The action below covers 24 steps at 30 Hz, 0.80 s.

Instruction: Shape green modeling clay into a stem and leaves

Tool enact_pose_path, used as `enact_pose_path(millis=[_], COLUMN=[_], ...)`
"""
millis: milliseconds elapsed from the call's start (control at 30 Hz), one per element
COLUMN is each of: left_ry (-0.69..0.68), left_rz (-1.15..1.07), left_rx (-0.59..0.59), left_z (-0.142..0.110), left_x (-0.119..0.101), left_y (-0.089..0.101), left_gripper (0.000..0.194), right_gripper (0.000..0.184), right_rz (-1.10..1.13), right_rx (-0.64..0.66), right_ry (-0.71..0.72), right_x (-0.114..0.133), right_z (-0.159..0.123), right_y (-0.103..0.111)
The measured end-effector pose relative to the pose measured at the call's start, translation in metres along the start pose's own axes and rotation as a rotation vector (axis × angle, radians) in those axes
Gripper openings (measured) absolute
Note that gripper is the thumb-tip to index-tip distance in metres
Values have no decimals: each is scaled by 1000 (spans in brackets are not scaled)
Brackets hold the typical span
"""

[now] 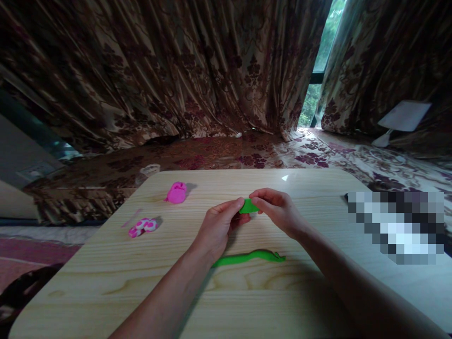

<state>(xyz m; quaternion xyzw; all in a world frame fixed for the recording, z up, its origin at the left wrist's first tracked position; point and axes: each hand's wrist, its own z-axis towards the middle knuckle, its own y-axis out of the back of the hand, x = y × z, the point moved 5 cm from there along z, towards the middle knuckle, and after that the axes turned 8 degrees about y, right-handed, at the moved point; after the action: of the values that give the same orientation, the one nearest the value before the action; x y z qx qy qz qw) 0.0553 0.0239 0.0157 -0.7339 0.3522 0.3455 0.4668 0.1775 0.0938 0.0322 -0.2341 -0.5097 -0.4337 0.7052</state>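
Observation:
Between my two hands, a little above the table, is a small flattened piece of green modelling clay point(249, 205). My left hand point(221, 221) pinches its left side, thumb on the near face. The fingers of my right hand point(277, 209) close on its right side. Nearer to me lies a long, wavy strip of green clay point(252, 257) on the tabletop, its left end hidden behind my left forearm. To the left sit a pink clay shape point(176, 193) with a hollow in its top and a pink-and-white spotted clay shape point(143, 227).
The light wooden table point(176, 301) has rounded corners. A pixelated object point(395, 228) lies at its right side. Beyond the far edge is a ledge with flowered cloth point(219, 150), and a white lamp point(404, 115) stands at right. Patterned curtains point(176, 70) hang behind.

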Motion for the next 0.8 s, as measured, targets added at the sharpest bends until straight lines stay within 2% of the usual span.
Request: enact_pose_path(millis=[300,500,667,800], left_ry=[-101,-22,-34,-57], left_rz=[118,5,-23,-13], left_rx=[-32,14,-7,-19], left_z=[-4,-2,-1,-1], left_x=[-5,-5,-5,-5], left_y=[0,-2,0,1], left_gripper=[25,33,20,19], right_gripper=[19,20,19,20], right_rz=[4,-5,16,21], right_rx=[53,-27,-49,-36], right_ry=[35,23,15,15], right_x=[3,1,2,3], right_z=[-2,0,0,0], right_y=[-6,1,3,2])
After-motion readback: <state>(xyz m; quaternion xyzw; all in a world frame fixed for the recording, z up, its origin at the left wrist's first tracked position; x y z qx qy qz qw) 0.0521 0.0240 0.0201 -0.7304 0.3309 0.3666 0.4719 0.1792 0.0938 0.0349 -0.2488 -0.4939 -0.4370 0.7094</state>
